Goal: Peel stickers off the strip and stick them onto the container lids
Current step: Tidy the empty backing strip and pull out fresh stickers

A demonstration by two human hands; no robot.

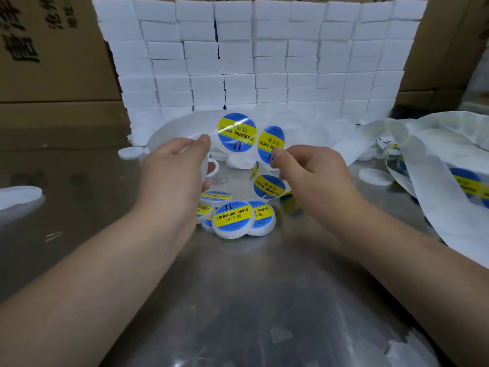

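While peeling above table, right hand (304, 170): pinches lower edge of sticker (271, 143) between thumb and forefinger
Left hand (174, 168): curls round bare white lid (211, 166), apparently pinning strip (209, 123) with thumb tip as well
Strip: held up between both hands, next sticker (236, 132) flat on it, slack tail sprawling right
Finished lids (232, 218): labelled, heaped on steel table (238, 300), directly under hands
Risk, fold: likely sticks to itself or to fingertip if pulled fast, free half unsupported
Risk, placement: likely off-centre or creased, lid tilted in a hand already busy with strip
Risk, drop: lid slipping from crowded grip, scattering heap below
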